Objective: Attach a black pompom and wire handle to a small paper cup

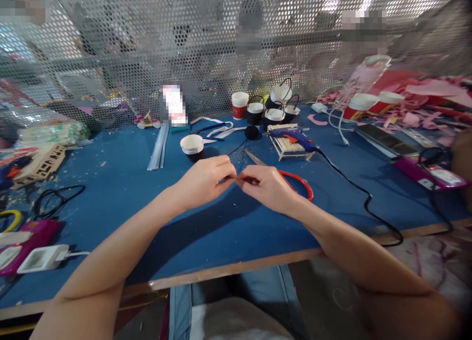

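Observation:
Over the middle of the blue table, my left hand (210,179) and my right hand (266,184) meet with pinched fingertips. A thin black cord (238,147) runs from a small black ball of cord (251,132) to behind my left fingers, which appear to grip it. What lies between my right fingertips is too small to make out. Scissors with red handles (311,191) lie partly under my right hand, blades pointing away to the left. Just beyond my left hand stands a paper cup (192,146) with a black lower part and a white rim.
Behind are black-wrapped cups with cord handles (275,116), a red cup stack (240,105) and a phone (174,105). A blue glue gun (300,137) rests on a small stick rack (289,146), its cable trailing right. Clear glue sticks (158,147) lie left. Perforated mesh (206,50) borders the back.

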A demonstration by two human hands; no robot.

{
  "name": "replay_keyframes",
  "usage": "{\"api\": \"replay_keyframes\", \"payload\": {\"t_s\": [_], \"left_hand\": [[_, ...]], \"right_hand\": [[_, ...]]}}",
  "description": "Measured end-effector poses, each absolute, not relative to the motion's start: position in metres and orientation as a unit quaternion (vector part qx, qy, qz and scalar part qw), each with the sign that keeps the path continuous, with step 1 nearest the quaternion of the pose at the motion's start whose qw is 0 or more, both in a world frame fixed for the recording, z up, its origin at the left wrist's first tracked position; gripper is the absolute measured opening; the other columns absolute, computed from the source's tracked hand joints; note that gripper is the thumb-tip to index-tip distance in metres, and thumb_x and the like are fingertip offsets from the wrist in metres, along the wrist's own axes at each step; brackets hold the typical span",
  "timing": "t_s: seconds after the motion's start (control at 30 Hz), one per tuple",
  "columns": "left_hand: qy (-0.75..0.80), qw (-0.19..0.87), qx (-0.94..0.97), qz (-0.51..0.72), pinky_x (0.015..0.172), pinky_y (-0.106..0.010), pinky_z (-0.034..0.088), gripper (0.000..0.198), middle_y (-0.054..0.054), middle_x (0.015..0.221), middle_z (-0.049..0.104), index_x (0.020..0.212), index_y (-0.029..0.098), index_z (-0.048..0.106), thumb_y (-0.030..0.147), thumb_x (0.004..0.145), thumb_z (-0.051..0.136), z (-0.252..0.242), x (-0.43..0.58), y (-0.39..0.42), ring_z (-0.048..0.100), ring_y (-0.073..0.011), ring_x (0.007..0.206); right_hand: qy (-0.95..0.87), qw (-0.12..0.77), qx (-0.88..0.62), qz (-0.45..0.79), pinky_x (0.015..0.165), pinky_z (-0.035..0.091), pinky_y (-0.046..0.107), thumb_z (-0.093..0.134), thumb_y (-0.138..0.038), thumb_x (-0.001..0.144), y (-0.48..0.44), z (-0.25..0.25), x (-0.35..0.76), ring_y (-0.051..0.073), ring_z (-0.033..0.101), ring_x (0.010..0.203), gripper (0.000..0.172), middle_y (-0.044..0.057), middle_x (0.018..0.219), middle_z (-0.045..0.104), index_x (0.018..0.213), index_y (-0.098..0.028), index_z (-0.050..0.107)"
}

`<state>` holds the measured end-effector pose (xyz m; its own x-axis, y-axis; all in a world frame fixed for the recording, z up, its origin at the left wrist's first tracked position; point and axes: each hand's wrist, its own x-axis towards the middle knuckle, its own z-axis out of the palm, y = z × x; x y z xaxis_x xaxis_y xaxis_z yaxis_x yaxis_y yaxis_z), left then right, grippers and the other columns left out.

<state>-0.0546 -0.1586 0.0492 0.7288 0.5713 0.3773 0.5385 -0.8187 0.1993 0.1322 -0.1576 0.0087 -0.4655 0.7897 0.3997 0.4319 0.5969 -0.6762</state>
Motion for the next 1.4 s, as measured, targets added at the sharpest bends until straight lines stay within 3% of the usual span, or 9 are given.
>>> {"api": "replay_keyframes", "payload": {"t_s": [0.2, 0.4, 0.57, 0.73, 0.93, 1.07, 1.17, 1.4], "left_hand": [[0.316, 0.120, 0.910, 0.241, 0.062, -0.021, 0.041, 0.011, -0.002, 0.073, 0.059, 0.075, 0.014, 0.060, 0.019, 0.082, 0.052, 0.049, -0.060, -0.150, 0.052, -0.0094, 0.067], [0.315, 0.130, 0.897, 0.283, 0.058, -0.020, 0.041, 0.012, -0.001, 0.069, 0.057, 0.073, 0.013, 0.059, 0.020, 0.081, 0.053, 0.045, -0.057, -0.150, 0.050, -0.0077, 0.062], [0.299, 0.040, 0.922, 0.243, 0.062, -0.023, 0.041, 0.014, -0.003, 0.074, 0.057, 0.075, 0.013, 0.059, 0.018, 0.083, 0.049, 0.046, -0.053, -0.158, 0.050, -0.0104, 0.067], [0.300, 0.061, 0.928, 0.214, 0.064, -0.023, 0.041, 0.014, -0.004, 0.076, 0.058, 0.077, 0.013, 0.059, 0.019, 0.084, 0.049, 0.049, -0.055, -0.156, 0.051, -0.0106, 0.070], [0.331, 0.194, 0.885, 0.263, 0.058, -0.019, 0.041, 0.012, -0.001, 0.072, 0.059, 0.075, 0.014, 0.060, 0.022, 0.081, 0.054, 0.047, -0.061, -0.147, 0.051, -0.0077, 0.063], [0.334, 0.188, 0.874, 0.298, 0.055, -0.019, 0.040, 0.013, -0.001, 0.069, 0.058, 0.073, 0.013, 0.060, 0.023, 0.080, 0.055, 0.040, -0.058, -0.146, 0.050, -0.0070, 0.060], [0.316, 0.118, 0.891, 0.303, 0.059, -0.021, 0.040, 0.013, -0.002, 0.069, 0.057, 0.073, 0.013, 0.060, 0.021, 0.081, 0.054, 0.038, -0.054, -0.150, 0.051, -0.0084, 0.063], [0.303, 0.022, 0.919, 0.252, 0.062, -0.023, 0.041, 0.013, -0.003, 0.073, 0.057, 0.075, 0.013, 0.058, 0.018, 0.083, 0.049, 0.047, -0.053, -0.159, 0.051, -0.0109, 0.068]], "right_hand": [[-0.822, 0.333, -0.327, 0.326, 0.055, 0.037, 0.021, 0.055, -0.020, 0.078, -0.162, 0.017, 0.134, 0.008, 0.047, 0.057, 0.011, 0.000, 0.064, 0.056, 0.072, -0.015, 0.062], [-0.700, 0.409, -0.381, 0.444, 0.046, 0.032, 0.020, 0.057, -0.033, 0.078, -0.156, 0.013, 0.134, 0.005, 0.038, 0.047, 0.019, -0.003, 0.058, 0.050, 0.074, -0.014, 0.060], [-0.760, 0.384, -0.401, 0.339, 0.050, 0.033, 0.021, 0.053, -0.025, 0.079, -0.157, 0.009, 0.132, 0.007, 0.043, 0.054, 0.015, -0.001, 0.062, 0.054, 0.073, -0.014, 0.062], [-0.839, 0.330, -0.352, 0.251, 0.055, 0.034, 0.021, 0.054, -0.015, 0.076, -0.161, 0.013, 0.133, 0.007, 0.045, 0.056, 0.012, -0.001, 0.061, 0.054, 0.069, -0.013, 0.063], [-0.773, 0.343, -0.345, 0.407, 0.053, 0.038, 0.021, 0.056, -0.027, 0.079, -0.162, 0.020, 0.136, 0.008, 0.048, 0.056, 0.015, 0.000, 0.064, 0.057, 0.075, -0.015, 0.063], [-0.703, 0.390, -0.375, 0.462, 0.047, 0.034, 0.021, 0.058, -0.032, 0.077, -0.157, 0.017, 0.135, 0.006, 0.041, 0.047, 0.019, -0.002, 0.058, 0.052, 0.078, -0.014, 0.062], [-0.706, 0.403, -0.388, 0.435, 0.048, 0.035, 0.021, 0.056, -0.030, 0.078, -0.154, 0.011, 0.135, 0.006, 0.043, 0.049, 0.018, -0.001, 0.060, 0.054, 0.076, -0.014, 0.061], [-0.831, 0.364, -0.367, 0.209, 0.056, 0.035, 0.022, 0.051, -0.016, 0.078, -0.158, 0.010, 0.134, 0.009, 0.047, 0.058, 0.014, 0.001, 0.064, 0.056, 0.071, -0.014, 0.062]]}}
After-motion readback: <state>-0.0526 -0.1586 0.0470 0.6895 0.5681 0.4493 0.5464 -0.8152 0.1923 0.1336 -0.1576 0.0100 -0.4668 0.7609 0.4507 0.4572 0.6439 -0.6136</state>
